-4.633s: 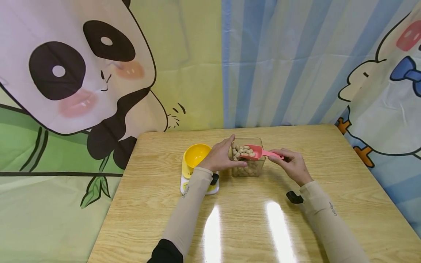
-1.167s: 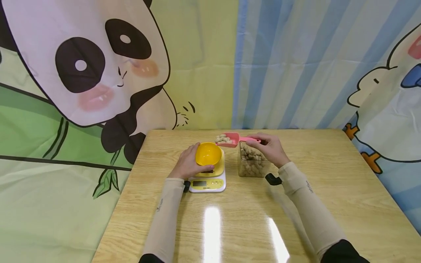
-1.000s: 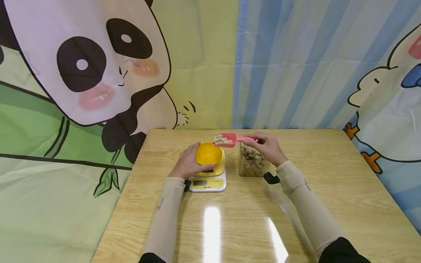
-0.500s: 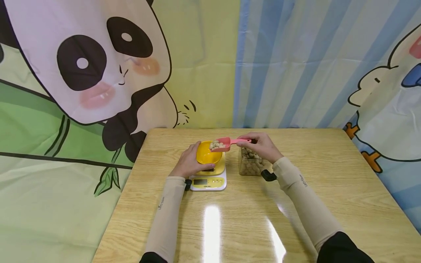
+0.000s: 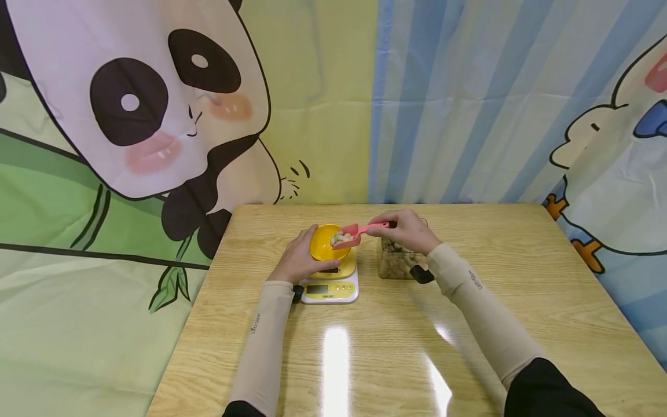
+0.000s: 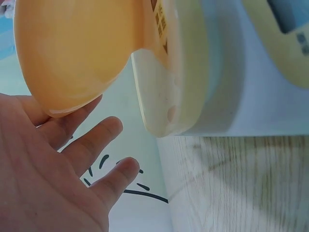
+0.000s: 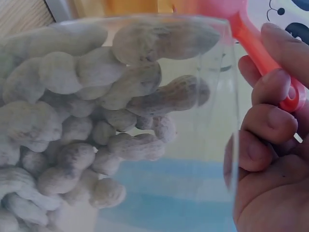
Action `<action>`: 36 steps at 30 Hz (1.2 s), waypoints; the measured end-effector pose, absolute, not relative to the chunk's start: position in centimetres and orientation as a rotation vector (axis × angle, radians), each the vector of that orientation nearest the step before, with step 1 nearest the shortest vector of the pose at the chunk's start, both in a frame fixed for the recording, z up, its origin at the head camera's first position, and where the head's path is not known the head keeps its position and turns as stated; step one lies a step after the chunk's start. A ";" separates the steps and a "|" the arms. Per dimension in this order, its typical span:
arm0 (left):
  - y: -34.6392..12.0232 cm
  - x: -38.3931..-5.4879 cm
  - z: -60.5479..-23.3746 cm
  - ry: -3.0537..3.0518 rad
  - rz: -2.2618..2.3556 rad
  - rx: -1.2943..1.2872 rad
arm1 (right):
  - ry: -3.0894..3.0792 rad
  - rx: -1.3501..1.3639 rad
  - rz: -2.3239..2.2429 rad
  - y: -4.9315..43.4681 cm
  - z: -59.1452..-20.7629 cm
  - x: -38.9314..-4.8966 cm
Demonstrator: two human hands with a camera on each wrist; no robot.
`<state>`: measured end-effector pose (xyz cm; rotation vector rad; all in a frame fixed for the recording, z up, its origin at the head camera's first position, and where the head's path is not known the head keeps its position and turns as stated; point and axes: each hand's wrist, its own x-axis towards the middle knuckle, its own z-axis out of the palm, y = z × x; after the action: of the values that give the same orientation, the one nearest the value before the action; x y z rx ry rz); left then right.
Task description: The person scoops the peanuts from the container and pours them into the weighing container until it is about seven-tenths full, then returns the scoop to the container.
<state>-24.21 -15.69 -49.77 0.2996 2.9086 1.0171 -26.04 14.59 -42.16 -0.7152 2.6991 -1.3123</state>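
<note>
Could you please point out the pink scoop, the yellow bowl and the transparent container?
Pink scoop [image 5: 355,231], head view, back end of its cup.
Yellow bowl [image 5: 321,243], head view, inner wall.
Transparent container [image 5: 396,268], head view, front wall.

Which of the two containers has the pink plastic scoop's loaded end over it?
The round yellow bowl, gripped by the left hand; the clear plastic box of unshelled peanuts stands to the bowl's right.
</note>
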 end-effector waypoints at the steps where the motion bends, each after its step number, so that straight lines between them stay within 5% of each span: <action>1: -15.7 -24.2 -49.8 2.911 1.015 0.305 | 2.700 -0.736 -1.292 14.5 -42.0 -26.1; 19: -15.7 -24.1 -49.7 2.908 1.048 0.326 | 2.727 -1.008 -1.028 13.3 -38.4 -26.7; 36: -15.8 -24.2 -49.8 2.926 1.039 0.372 | 2.702 -0.929 -1.342 16.3 -38.3 -25.8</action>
<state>-24.17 -15.83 -49.76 0.3723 2.9259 1.0386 -25.76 16.27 -38.27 -0.9289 2.7023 -1.3418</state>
